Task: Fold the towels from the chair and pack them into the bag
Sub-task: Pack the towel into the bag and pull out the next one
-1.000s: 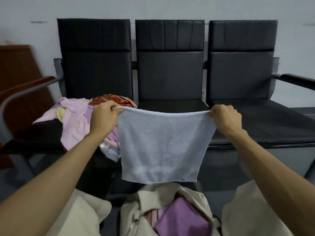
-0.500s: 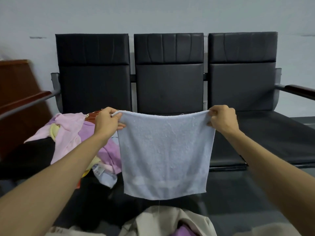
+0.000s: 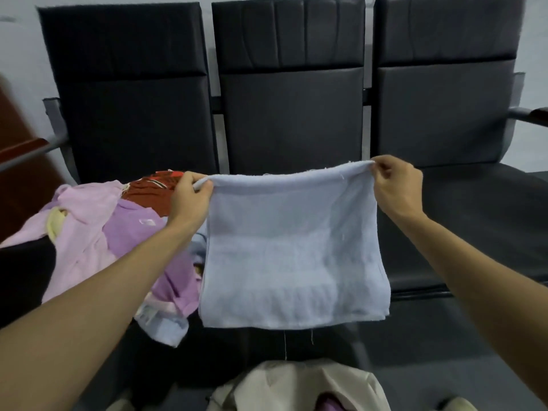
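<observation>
Left hand [image 3: 189, 197] and right hand [image 3: 396, 185] fingers pinching the pale blue towel's [image 3: 292, 256] top corners; it's now doubled and shorter than a second ago, hanging above the bag [image 3: 299, 387], folding progressing

Setting: waiting area or office lobby | Evidence: three linked black padded chairs [image 3: 290, 93] in a row on a shared frame, metal armrests with wooden tops [image 3: 530, 114] at each end | Backdrop: plain pale wall [image 3: 17, 54] | Floor: dark grey [image 3: 430, 336] | Left edge: reddish-brown wooden furniture [image 3: 17, 161], type unclear
</observation>
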